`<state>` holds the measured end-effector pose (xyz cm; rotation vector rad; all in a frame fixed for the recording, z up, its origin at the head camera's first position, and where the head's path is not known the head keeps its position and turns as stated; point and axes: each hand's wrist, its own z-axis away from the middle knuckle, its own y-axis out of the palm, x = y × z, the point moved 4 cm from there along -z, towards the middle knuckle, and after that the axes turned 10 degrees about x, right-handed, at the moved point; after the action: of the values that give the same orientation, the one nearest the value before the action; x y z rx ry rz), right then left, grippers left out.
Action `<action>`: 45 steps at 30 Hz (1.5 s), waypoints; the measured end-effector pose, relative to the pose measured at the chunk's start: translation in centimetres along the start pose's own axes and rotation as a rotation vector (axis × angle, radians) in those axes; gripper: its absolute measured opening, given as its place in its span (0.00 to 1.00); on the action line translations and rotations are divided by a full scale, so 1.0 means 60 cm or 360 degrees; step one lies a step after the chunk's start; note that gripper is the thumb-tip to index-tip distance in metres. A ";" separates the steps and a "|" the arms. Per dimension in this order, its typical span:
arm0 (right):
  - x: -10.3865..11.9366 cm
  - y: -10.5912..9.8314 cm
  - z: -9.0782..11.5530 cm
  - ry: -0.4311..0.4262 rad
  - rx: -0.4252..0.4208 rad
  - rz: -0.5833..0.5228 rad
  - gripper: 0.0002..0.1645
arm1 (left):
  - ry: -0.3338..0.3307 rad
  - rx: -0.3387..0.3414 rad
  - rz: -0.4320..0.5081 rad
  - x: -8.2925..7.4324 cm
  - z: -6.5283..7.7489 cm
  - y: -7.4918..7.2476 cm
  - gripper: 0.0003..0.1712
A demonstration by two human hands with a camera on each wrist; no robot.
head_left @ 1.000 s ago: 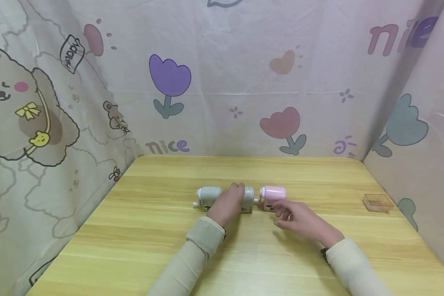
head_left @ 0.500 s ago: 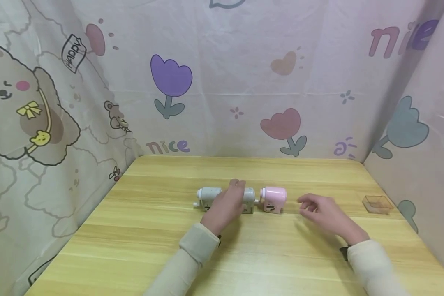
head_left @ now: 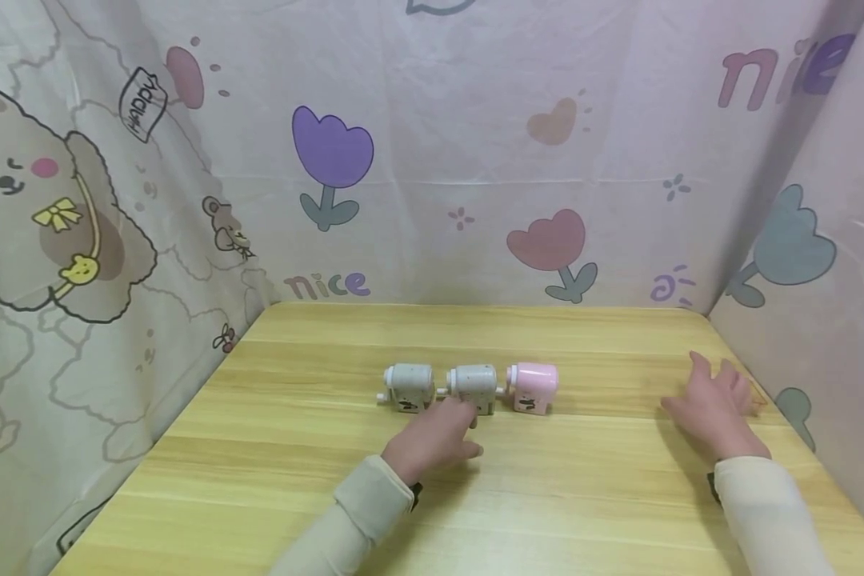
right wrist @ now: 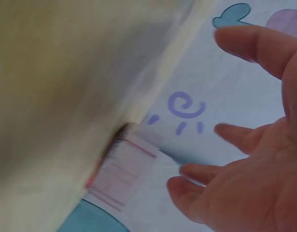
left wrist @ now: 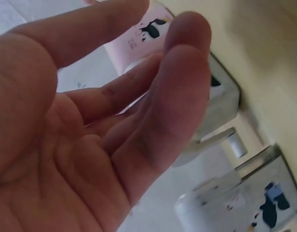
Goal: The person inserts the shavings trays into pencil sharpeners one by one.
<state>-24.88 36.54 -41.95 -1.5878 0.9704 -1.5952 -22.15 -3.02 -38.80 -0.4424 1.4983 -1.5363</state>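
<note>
Three hand-crank pencil sharpeners stand in a row on the table: a left grey sharpener (head_left: 412, 386), a middle grey sharpener (head_left: 474, 382) and a pink sharpener (head_left: 534, 387). In front of the middle one is my left hand (head_left: 435, 438), its thumb and fingers apart and nothing held. The left wrist view shows that hand's palm (left wrist: 66, 154), with the sharpeners behind the fingers. Far to the right, my right hand (head_left: 716, 412) reaches over a small clear box (right wrist: 122, 169), mostly hidden from the head view. Its fingers (right wrist: 240, 137) are spread, apart from the box.
The wooden table (head_left: 274, 480) meets a printed curtain (head_left: 418, 160) along its back and sides. The clear box is close to the table's right edge. White crank handles (head_left: 383, 398) stick out from the left of the sharpeners.
My left hand has drawn back from the top of the middle grey sharpener. My right hand has gone from the pink sharpener rightward to the clear box, its fingers spreading.
</note>
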 end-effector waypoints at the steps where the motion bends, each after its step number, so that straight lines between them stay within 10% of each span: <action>1: -0.005 0.001 0.000 0.0030 0.0023 0.0021 0.58 | -0.0017 0.0017 0.0015 0.000 -0.001 0.003 0.19; 21: -0.044 -0.016 0.019 0.0335 0.0204 0.0173 0.42 | -0.0031 0.0061 -0.0086 -0.005 -0.007 0.020 0.17; 29: -0.039 -0.023 0.025 0.0250 0.0102 0.0171 0.22 | -0.0026 0.0053 -0.0107 -0.007 -0.004 0.018 0.16; 36: -0.053 -0.025 0.029 0.0375 0.0224 0.0152 0.45 | -0.0030 0.0069 -0.0121 -0.006 -0.006 0.020 0.17; 45: -0.064 -0.026 0.026 0.0401 0.0272 0.0126 0.45 | -0.0023 0.0090 -0.0126 -0.005 -0.007 0.021 0.17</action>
<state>-23.15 40.58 -42.50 -1.2400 0.9838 -1.8005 -21.86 -2.34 -39.97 -0.4839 1.4378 -1.6296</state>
